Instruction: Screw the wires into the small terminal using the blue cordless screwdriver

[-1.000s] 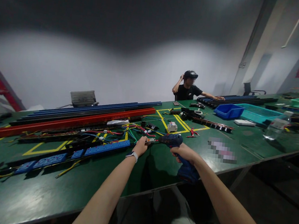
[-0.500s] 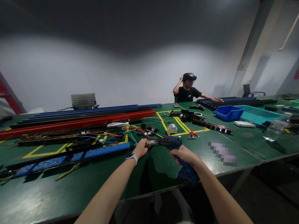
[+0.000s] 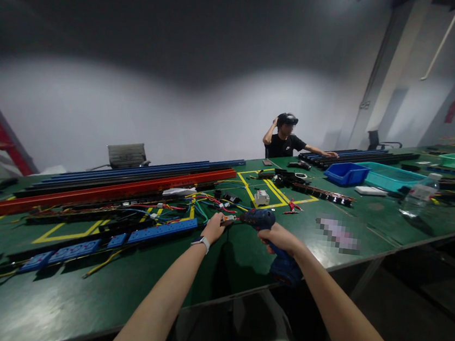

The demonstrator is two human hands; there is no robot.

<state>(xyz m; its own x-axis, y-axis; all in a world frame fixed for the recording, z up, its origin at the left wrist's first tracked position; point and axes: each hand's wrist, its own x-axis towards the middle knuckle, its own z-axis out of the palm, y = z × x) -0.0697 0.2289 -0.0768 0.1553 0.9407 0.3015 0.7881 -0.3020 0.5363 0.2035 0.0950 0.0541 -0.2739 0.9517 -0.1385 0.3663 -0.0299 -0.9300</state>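
Observation:
My right hand (image 3: pixel 275 236) is wrapped round the grip of a blue cordless drill (image 3: pixel 261 218), its nose pointing left. In my left hand (image 3: pixel 214 228) is a small whitish part with a bit of orange (image 3: pixel 228 220), too small to name. The drill's bit meets or nearly meets that part; I cannot tell which. Coloured wires (image 3: pixel 203 203) lie just beyond my left hand. A power strip with blue sockets (image 3: pixel 163 231) stretches away to the left of it. Past the drill stands a white circuit breaker (image 3: pixel 261 197), near red-handled pliers (image 3: pixel 293 206).
The green table (image 3: pixel 85 302) bears an orange rail (image 3: pixel 126 191) and blue rails at its back left. A blue bin (image 3: pixel 346 173), a teal tray (image 3: pixel 391 177) and a water bottle (image 3: pixel 420 197) are to the right. Across the table sits a person (image 3: pixel 284 142) in black.
Both hands keep their hold, with the drill still against or close to the small part. The view has shifted very slightly.

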